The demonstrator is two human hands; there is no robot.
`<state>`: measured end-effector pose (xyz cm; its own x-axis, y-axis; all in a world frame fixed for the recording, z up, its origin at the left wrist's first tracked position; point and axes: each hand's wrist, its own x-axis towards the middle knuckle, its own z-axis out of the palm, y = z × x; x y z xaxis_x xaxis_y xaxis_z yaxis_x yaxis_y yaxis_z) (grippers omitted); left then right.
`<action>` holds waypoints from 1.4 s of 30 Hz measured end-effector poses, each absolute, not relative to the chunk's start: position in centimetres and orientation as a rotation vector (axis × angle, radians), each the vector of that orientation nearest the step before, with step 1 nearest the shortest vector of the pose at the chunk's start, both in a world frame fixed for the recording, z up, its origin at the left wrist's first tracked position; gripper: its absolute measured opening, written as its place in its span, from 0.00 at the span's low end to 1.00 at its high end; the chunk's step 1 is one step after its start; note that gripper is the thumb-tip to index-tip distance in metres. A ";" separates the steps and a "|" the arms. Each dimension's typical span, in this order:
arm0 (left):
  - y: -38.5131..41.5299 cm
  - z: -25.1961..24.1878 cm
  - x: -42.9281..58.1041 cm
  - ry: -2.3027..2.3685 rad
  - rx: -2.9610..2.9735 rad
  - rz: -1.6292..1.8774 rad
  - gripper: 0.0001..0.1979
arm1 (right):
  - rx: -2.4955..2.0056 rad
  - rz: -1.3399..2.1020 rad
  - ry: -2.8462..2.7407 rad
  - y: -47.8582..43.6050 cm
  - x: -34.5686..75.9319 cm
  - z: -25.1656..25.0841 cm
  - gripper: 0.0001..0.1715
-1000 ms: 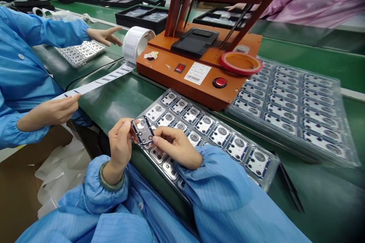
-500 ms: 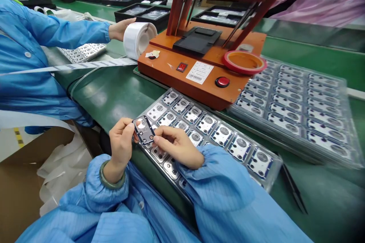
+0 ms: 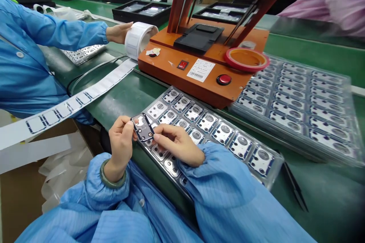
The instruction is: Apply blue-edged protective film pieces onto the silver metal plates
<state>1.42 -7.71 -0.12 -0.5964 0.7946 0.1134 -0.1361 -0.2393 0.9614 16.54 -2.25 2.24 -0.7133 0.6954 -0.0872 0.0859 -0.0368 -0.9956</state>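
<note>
Between my two hands, above the near left edge of a clear plastic tray (image 3: 225, 115), I see a small flat metal plate (image 3: 145, 128) with a dark border and round holes. My left hand (image 3: 122, 142) pinches its left edge between thumb and fingers. The fingers of my right hand (image 3: 178, 142) are closed on its lower right corner. Rows of similar silver plates with dark blue edges fill the tray's pockets. My right forearm hides part of the tray's near side.
Behind the tray stands an orange press (image 3: 182, 79) with a red tape roll (image 3: 246, 60) on it. Stacked filled trays (image 3: 305, 110) lie right, black tweezers (image 3: 295, 188) in front. At left, a co-worker's hand (image 3: 118, 33) holds a label roll (image 3: 139, 38); its strip (image 3: 62, 108) hangs over a cardboard box (image 3: 21, 193).
The co-worker's label strip has swung down and turned, so its dark-outlined frames now face me. My hands keep their hold on the metal plate, nearly still; the view has shifted slightly.
</note>
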 end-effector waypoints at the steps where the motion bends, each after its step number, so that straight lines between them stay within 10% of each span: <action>1: -7.7 -0.1 1.4 1.382 0.812 1.910 0.07 | -0.814 1.812 -1.796 -2.3 16.5 2.2 0.13; 20: -7.1 -0.8 1.4 1.482 0.923 1.907 0.11 | -0.844 1.719 -1.827 -2.3 16.2 1.8 0.06; 33: 0.9 -0.2 0.3 1.855 1.982 1.018 0.09 | -1.214 1.313 -1.512 -0.5 16.7 1.1 0.15; 42: -1.7 -0.1 -0.8 1.777 1.982 1.354 0.10 | -1.050 0.556 -2.096 -1.1 16.6 0.8 0.12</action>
<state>-0.85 -1.68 -0.12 -0.1124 0.8552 0.5060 0.7146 -0.2842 0.6392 16.64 -1.15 0.82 -0.4126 0.8154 0.4061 0.5070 0.5759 -0.6413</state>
